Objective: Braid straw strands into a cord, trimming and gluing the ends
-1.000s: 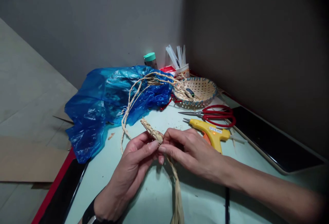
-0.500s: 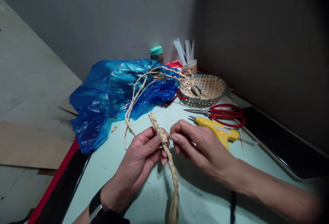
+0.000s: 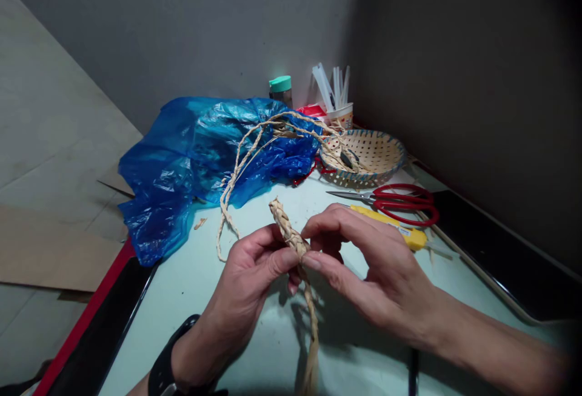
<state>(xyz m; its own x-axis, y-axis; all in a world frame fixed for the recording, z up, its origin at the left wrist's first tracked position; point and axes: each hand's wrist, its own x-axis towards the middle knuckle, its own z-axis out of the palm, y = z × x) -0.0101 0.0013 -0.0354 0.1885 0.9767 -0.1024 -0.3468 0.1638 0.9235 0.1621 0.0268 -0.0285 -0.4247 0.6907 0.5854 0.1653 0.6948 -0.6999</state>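
A pale braided straw cord runs up from the bottom edge of the head view, with a thicker plaited end pointing away from me. My left hand is closed on the thick part from the left, its thumb pressed on top. From the other side my right hand grips the same spot, thumb tip meeting the left thumb, forefinger bent against the braid. The undersides of the fingers are hidden. Just beyond my right hand lie a yellow glue gun, partly covered by it, and red-handled scissors.
A blue plastic bag fills the back left, with thin twisted cord looped over it. Behind stand a woven basket, a cup of glue sticks and a green-capped jar. A dark flat tablet-like slab lies right.
My right hand has come in against the braid, its thumb now pressing where it was pinching just beside it. The thick end has shifted slightly right. My left hand keeps its hold.
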